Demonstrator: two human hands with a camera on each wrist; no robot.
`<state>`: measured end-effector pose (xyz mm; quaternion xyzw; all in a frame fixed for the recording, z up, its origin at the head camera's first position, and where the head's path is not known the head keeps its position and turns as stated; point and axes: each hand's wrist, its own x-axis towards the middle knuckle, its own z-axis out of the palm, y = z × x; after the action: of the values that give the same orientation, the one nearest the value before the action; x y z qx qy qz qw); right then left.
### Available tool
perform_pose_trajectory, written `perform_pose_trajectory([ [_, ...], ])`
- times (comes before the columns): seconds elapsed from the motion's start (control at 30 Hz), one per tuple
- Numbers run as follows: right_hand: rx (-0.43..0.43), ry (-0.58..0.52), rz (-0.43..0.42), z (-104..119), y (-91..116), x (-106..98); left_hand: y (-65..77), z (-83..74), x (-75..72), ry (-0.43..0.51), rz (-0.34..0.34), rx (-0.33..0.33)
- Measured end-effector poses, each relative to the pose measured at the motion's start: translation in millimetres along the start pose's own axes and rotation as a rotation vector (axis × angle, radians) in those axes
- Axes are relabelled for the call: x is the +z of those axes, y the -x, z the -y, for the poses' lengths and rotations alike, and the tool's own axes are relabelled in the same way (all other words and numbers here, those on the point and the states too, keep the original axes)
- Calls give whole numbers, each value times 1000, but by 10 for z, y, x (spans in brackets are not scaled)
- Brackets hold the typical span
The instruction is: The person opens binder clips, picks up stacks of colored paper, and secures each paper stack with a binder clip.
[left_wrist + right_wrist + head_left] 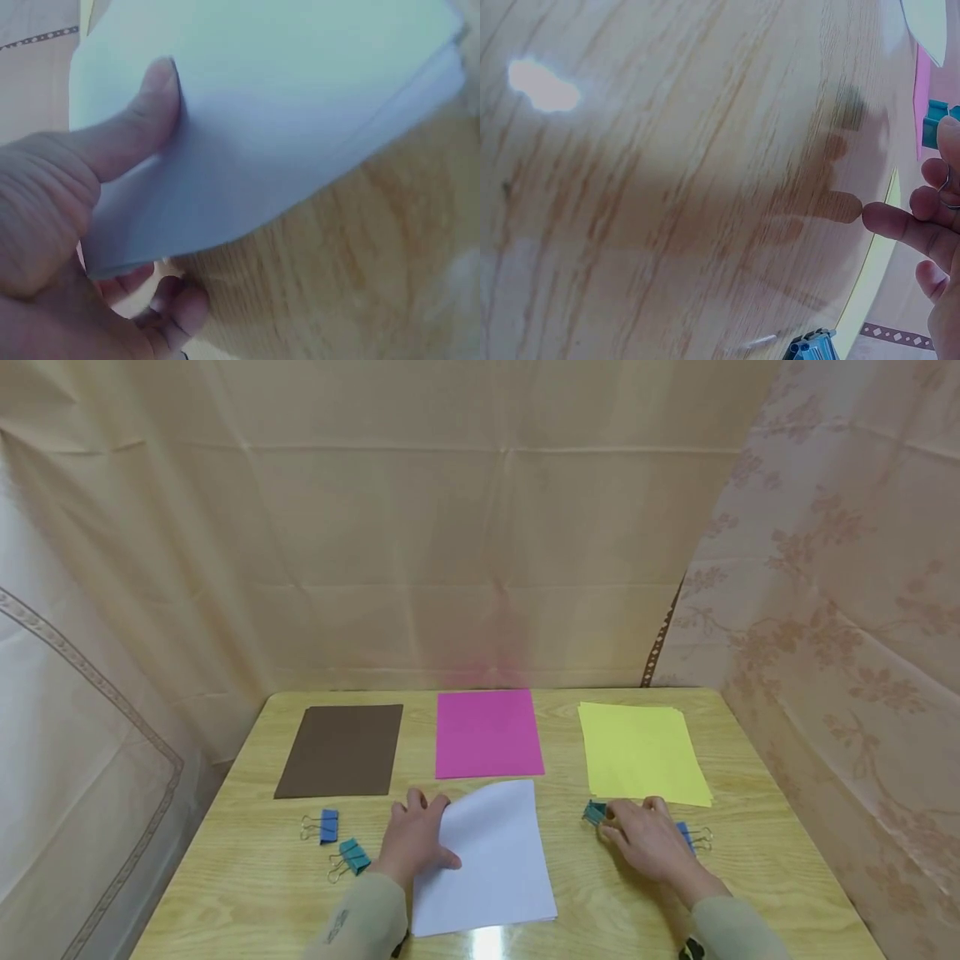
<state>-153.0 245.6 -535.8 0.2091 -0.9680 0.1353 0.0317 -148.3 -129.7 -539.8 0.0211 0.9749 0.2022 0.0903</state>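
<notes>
A stack of white paper (491, 868) lies at the front middle of the table. My left hand (418, 839) grips its left edge, the thumb on top and the fingers beneath; in the left wrist view the white sheets (262, 112) bend up at that edge. To the right, my right hand (645, 839) pinches a teal binder clip (595, 812) just in front of the yellow paper. The right wrist view shows the teal clip (934, 126) at the fingertips, raised off the tabletop. A blue binder clip (686, 837) lies beside the right hand, partly hidden by it.
Brown paper (341, 752), magenta paper (487, 735) and yellow paper (645, 752) lie in a row along the back. Another blue binder clip (328, 827) and another teal binder clip (354, 856) rest left of the left hand. Curtains hang behind the wooden table (225, 877).
</notes>
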Motion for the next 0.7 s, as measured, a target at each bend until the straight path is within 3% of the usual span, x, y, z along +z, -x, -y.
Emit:
perform_pose_trajectory([
  [0.17, 5, -7, 10, 0, 1, -4, 73, -40, -6, 82, -24, -55],
  [0.47, 4, -15, 6, 5, -4, 0, 123, -138, -69, 59, 2, -136],
  [0.7, 6, -13, 15, 7, -2, -14, 110, -167, -74, 94, 13, -167],
])
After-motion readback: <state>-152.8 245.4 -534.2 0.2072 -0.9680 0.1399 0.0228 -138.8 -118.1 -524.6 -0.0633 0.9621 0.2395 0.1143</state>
